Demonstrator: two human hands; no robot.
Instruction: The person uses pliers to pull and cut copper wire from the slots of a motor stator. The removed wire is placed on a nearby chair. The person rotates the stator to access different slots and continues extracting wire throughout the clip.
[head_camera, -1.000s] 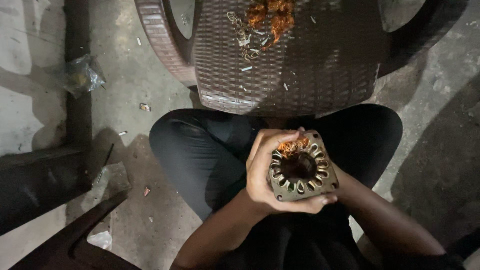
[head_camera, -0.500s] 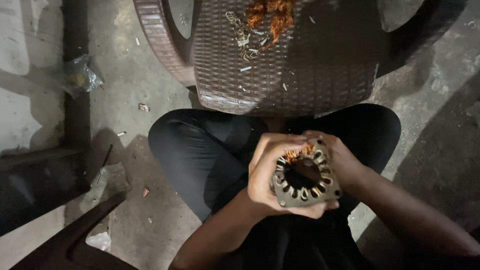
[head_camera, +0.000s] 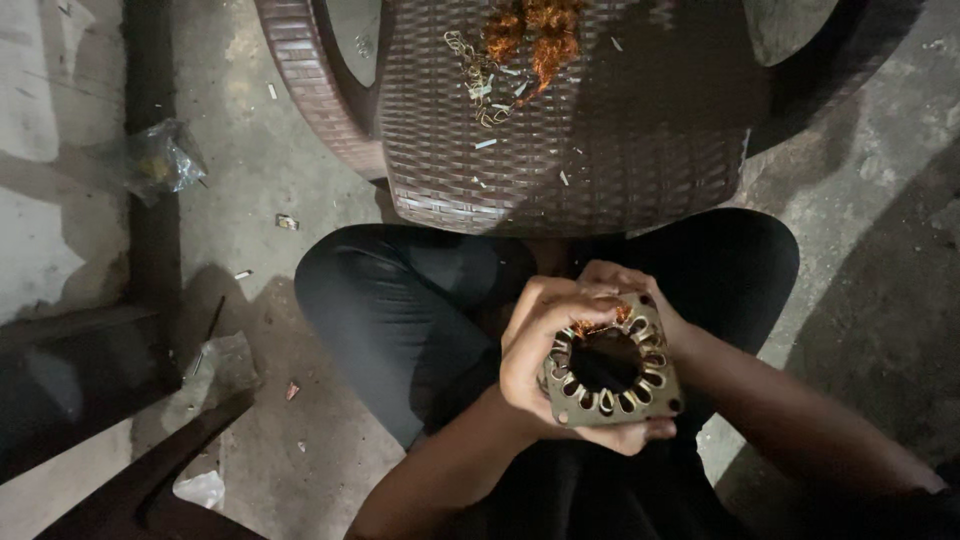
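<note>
I hold a square metal motor stator (head_camera: 612, 372) with a ring of slots over my lap. My left hand (head_camera: 545, 350) wraps around its left side and underside, fingers curled over the top edge. My right hand (head_camera: 640, 295) sits at the stator's far top edge, fingertips on a tuft of copper wire (head_camera: 595, 323) left in the upper slots. Most of my right hand is hidden behind the stator and my left fingers.
A brown woven plastic chair (head_camera: 560, 150) stands in front of my knees, with a pile of copper wire (head_camera: 535, 35) and small scraps on its seat. A crumpled plastic bag (head_camera: 160, 160) lies on the concrete floor at left. Another dark chair part (head_camera: 150, 480) is at the lower left.
My right hand has come in from below and now rests on the stator's top edge at the copper wire. The stator has tilted and dropped slightly lower in my lap.
</note>
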